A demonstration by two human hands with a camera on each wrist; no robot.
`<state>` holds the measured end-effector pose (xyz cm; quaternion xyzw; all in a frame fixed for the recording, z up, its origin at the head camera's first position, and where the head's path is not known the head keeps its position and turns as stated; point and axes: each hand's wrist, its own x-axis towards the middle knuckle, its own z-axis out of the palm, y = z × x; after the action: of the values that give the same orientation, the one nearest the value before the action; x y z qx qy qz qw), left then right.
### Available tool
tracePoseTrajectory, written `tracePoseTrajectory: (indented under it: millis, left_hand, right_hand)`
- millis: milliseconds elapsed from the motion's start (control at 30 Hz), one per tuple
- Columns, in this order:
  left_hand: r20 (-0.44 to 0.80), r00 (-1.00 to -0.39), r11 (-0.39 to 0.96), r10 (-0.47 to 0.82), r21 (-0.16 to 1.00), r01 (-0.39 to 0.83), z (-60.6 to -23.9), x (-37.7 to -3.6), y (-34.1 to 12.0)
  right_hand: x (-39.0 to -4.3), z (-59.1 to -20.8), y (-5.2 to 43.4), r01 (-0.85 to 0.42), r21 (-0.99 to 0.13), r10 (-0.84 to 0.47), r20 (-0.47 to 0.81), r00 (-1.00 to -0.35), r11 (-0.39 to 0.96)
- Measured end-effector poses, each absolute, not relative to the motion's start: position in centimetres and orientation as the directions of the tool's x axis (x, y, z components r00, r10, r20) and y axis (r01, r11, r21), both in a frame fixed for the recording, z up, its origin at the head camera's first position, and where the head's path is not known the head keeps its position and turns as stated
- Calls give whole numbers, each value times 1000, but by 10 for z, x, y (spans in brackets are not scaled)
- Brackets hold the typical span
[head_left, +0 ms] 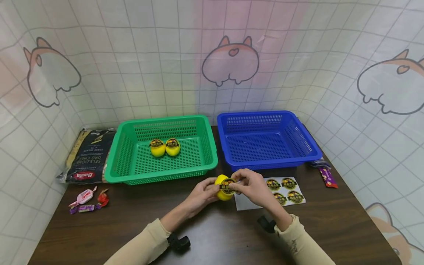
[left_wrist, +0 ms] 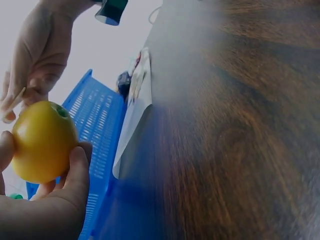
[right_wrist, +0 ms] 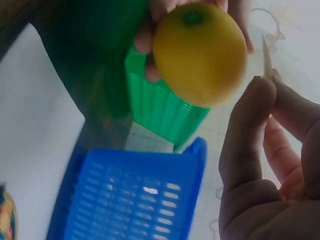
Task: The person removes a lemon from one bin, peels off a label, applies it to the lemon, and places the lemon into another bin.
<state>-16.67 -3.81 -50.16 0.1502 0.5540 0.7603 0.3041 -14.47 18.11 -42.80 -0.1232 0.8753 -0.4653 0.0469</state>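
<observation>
My left hand (head_left: pixel 200 195) holds a round yellow fruit (head_left: pixel 222 196) above the table's middle, fingertips on its sides. A green stem spot shows on the fruit (left_wrist: pixel 44 142) in the left wrist view. My right hand (head_left: pixel 254 187) pinches a round black and gold sticker (head_left: pixel 227 186) between thumb and forefinger, in front of the fruit. Edge-on, the sticker (right_wrist: pixel 267 57) appears apart from the fruit in the right wrist view. Under the right hand lies a white sticker sheet (head_left: pixel 246 203) with several like stickers on its right part.
Behind the left hand is a green basket (head_left: pixel 162 176) with two yellow fruits (head_left: pixel 165 148) bearing stickers. A blue basket (head_left: pixel 269 162) stands behind the right hand. Far left lie a pasta bag (head_left: pixel 91 154) and wrapped candies (head_left: pixel 85 197); a purple packet (head_left: pixel 328 177) lies right.
</observation>
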Motion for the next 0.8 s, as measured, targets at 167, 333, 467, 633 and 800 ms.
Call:
tracePoseTrajectory:
  millis: [167, 333, 467, 633, 800]
  left_hand:
    - [-79, -766, -221, 638, 934, -280, -503, -169, -38]
    - [-100, -760, -211, 642, 930, -300, -502, -167, -39]
    - [-148, -756, -207, 638, 912, -354, -498, -163, -38]
    - [-158, -785, -157, 599, 938, -309, -493, -158, -32]
    - [-155, -828, -88, 539, 967, -239, -496, -154, -25]
  right_hand:
    - [-146, -433, 177, -161, -836, -226, 45, -973, 525]
    - [-146, -435, 174, -135, -823, -203, 25, -979, 551]
    - [-145, -436, 173, -93, -820, -179, -12, -984, 565]
    - [-144, -438, 171, -65, -821, -183, -49, -982, 568]
    - [-141, -439, 167, -62, -804, -189, -64, -980, 591]
